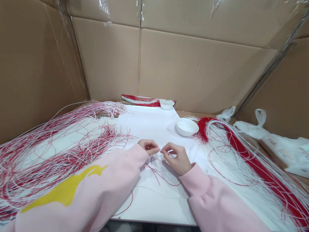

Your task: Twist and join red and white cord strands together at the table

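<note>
My view is bright and evenly lit from above; glare streaks the plastic sheeting over the cardboard, my right hand casts only a soft shadow, and the wide lens bends the edges

White tabletop — loose red-and-white cords heaped left, red cord hank right; white bowl mid-table, smaller white bowl at far edge — beside flat red-and-white bundle.

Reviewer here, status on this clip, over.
Left hand and right hand pinching a thin strand between them. Loose red strands beneath, on the white sheet. Red-and-white strand heaps either side.
</note>
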`<state>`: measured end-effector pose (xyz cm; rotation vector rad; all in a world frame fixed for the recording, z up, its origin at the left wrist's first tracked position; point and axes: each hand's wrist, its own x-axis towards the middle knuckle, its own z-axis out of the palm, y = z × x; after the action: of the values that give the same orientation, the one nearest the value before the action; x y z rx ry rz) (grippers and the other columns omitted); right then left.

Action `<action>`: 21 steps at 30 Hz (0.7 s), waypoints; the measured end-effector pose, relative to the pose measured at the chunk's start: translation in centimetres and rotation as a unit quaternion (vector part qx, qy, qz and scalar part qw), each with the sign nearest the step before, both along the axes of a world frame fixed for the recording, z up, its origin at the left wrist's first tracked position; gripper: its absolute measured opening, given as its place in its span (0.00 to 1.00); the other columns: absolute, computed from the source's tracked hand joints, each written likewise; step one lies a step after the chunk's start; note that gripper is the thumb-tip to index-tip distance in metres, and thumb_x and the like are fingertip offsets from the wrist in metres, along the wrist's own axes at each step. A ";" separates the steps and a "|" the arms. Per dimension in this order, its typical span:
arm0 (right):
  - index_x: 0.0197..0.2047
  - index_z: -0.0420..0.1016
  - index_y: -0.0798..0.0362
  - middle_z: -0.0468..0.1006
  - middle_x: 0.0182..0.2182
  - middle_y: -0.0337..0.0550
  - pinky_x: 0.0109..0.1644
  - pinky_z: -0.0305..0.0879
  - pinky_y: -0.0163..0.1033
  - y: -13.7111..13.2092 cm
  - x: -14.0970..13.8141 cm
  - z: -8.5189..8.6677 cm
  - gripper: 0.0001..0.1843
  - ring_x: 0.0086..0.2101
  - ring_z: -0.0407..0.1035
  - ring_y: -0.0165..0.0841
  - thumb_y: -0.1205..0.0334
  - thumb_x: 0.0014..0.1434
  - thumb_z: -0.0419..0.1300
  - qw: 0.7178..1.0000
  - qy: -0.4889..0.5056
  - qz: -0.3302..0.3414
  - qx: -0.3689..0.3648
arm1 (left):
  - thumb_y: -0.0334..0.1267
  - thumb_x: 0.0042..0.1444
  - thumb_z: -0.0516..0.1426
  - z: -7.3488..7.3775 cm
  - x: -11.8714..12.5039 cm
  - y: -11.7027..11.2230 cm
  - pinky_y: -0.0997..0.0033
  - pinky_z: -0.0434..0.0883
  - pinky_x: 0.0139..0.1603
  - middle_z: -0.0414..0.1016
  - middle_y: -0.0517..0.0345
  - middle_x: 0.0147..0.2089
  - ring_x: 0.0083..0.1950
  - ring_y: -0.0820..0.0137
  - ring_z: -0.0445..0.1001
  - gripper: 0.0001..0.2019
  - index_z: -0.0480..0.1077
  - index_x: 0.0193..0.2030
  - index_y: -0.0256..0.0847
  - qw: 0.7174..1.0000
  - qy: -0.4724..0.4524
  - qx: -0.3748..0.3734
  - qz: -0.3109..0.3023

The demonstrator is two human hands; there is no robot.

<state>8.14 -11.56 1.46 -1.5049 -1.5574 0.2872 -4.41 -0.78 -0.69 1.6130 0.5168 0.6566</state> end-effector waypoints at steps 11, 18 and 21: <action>0.29 0.70 0.56 0.74 0.24 0.41 0.32 0.65 0.32 0.1 0.1 -0.4 0.05 0.26 0.68 0.28 0.65 0.51 0.54 0.999 0.030 0.031 -0.022 | 0.40 0.41 0.58 -0.4 -0.1 0.3 0.78 0.61 0.29 0.68 0.59 0.24 0.26 0.78 0.64 0.10 0.69 0.25 0.33 0.999 0.006 0.039 0.002; 0.30 0.71 0.57 0.64 0.14 0.34 0.23 0.53 0.30 0.2 0.2 -0.5 0.10 0.17 0.56 0.24 0.60 0.55 0.52 1.000 -0.018 0.016 -0.010 | 0.41 0.40 0.59 0.1 -0.1 0.3 0.78 0.61 0.28 0.68 0.59 0.23 0.26 0.77 0.64 0.11 0.68 0.24 0.34 0.999 -0.007 0.042 0.034; 0.29 0.72 0.57 0.60 0.14 0.34 0.23 0.49 0.31 0.1 0.2 -0.5 0.12 0.18 0.52 0.24 0.59 0.57 0.52 0.999 -0.040 0.008 0.000 | 0.41 0.39 0.59 0.4 -0.2 0.2 0.78 0.61 0.28 0.68 0.59 0.23 0.26 0.77 0.64 0.11 0.68 0.23 0.34 0.999 -0.007 0.038 0.037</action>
<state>8.38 -11.42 0.97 -1.5211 -1.6317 0.2386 -4.57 -0.62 -0.34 1.6648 0.5477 0.7499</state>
